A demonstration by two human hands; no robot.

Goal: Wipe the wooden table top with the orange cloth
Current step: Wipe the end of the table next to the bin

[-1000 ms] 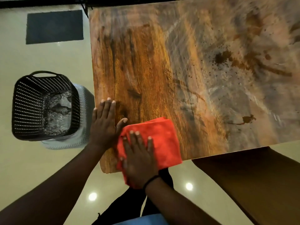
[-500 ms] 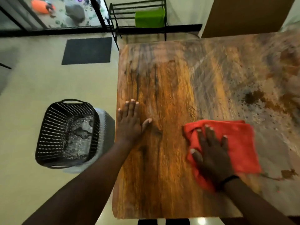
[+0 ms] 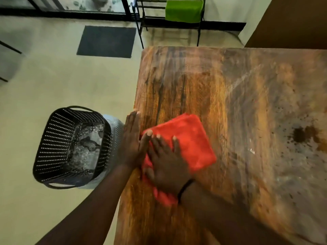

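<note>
The folded orange cloth (image 3: 191, 140) lies on the wooden table top (image 3: 221, 96) near its left edge. My right hand (image 3: 166, 161) presses flat on the cloth with fingers spread. Flat at the table's left edge is my left hand (image 3: 131, 138), fingers straight and together, its thumb touching the cloth's left corner. A dark stain (image 3: 300, 134) with scattered specks marks the right side of the table, and pale streaks run across the wood there.
A black perforated basket (image 3: 70, 147) stands on the floor just left of the table, over a pale container. Farther back lie a dark floor mat (image 3: 106, 41) and a metal rack with a green cloth (image 3: 184, 10).
My right hand has slid the cloth leftward across the table until it meets my left hand at the edge. The camera has tilted so more floor shows.
</note>
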